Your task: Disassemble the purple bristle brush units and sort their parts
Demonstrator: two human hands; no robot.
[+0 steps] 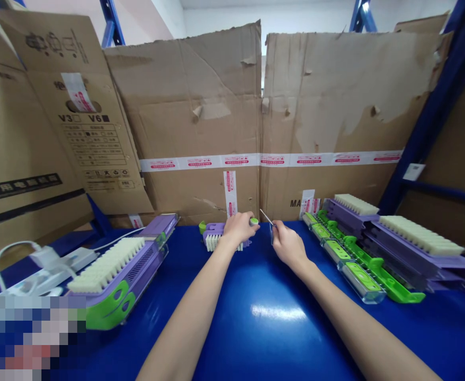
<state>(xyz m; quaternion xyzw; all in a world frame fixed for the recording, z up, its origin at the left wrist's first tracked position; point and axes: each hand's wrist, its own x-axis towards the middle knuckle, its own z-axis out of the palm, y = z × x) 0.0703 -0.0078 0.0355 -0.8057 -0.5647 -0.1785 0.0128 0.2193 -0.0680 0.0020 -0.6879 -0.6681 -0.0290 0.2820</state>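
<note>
My left hand [239, 228] is closed around a small purple brush piece [215, 228] with white bristles, which rests on the blue table. Green ends show at its left side and by my fingertips. To its right, my right hand [288, 242] grips a screwdriver [267, 217] with a thin metal shaft pointing up and left. Most of the handle is hidden in my fingers; a clear bit shows beneath them. The shaft's tip is apart from the brush piece.
On the left lies a larger purple and green brush unit [135, 270], beside a white power strip [52, 272] with cables. Stacked purple brush housings [399, 248], green strips [395, 286] and clear-and-green pieces [361, 280] line the right. Cardboard [193, 121] walls the back.
</note>
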